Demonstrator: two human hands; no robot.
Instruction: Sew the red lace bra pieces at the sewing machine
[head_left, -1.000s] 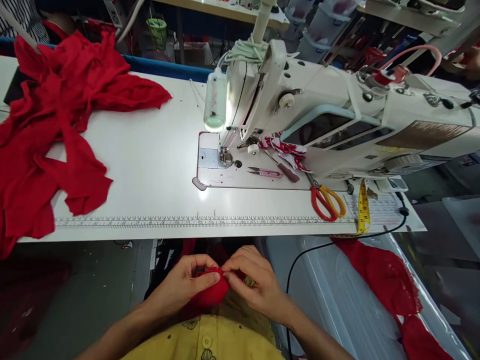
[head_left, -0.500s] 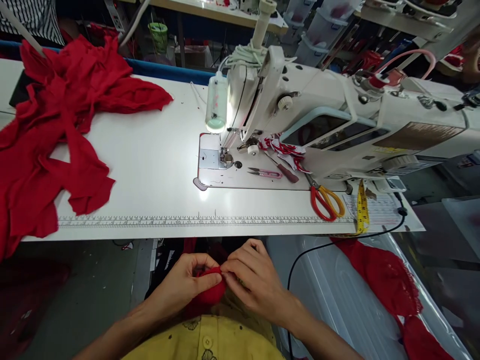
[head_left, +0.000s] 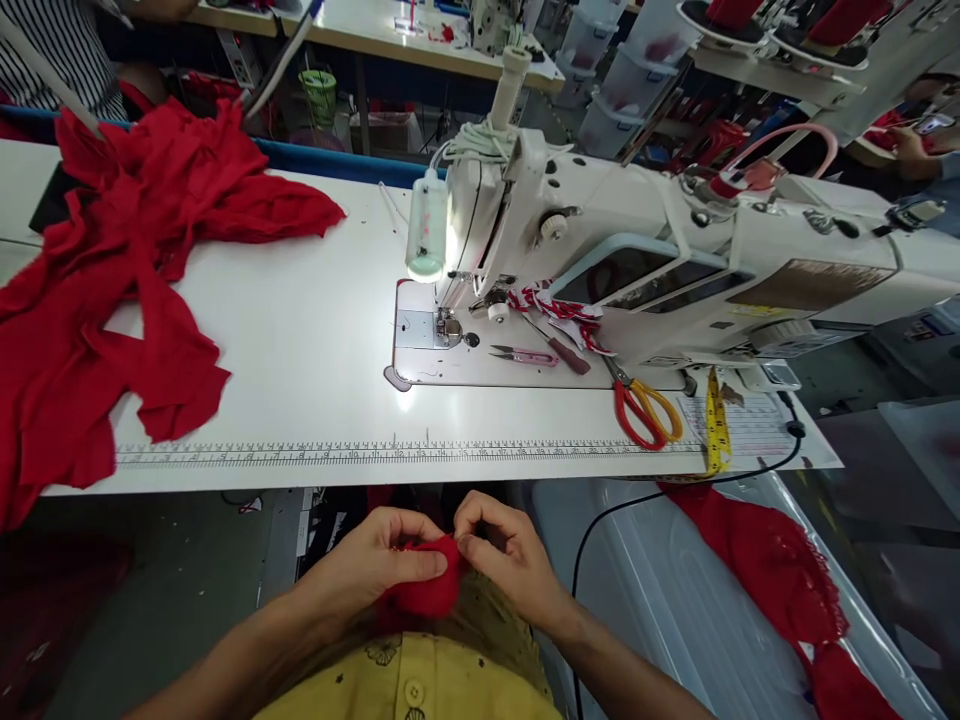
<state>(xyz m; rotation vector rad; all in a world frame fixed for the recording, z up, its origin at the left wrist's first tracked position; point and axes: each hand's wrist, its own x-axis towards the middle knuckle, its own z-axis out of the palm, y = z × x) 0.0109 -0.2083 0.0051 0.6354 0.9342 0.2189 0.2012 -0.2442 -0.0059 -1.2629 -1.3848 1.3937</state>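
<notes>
My left hand (head_left: 379,562) pinches a small piece of red fabric (head_left: 431,588) between thumb and fingers, over my lap below the table edge. Close to the right side of that fabric is my right hand (head_left: 511,562), its thumb and forefinger pressed together. Whatever it may hold between the tips is too small to make out. Above the hands, on the white table (head_left: 300,380), stands a white sewing machine (head_left: 622,190) with its presser foot (head_left: 448,328) over the metal plate.
A heap of red fabric (head_left: 142,260) covers the table's left. Pink snips (head_left: 525,356), a dark-handled tool (head_left: 566,354), scissors (head_left: 645,410) and a yellow tape measure (head_left: 716,425) lie at right. A clear plastic bin (head_left: 637,570) with red pieces (head_left: 765,570) and a black cable (head_left: 600,525) are beside me.
My right hand has drawn slightly away from the red fabric, its fingers now curled into a pinch. My left hand keeps its hold. The camera view has tilted up a little.
</notes>
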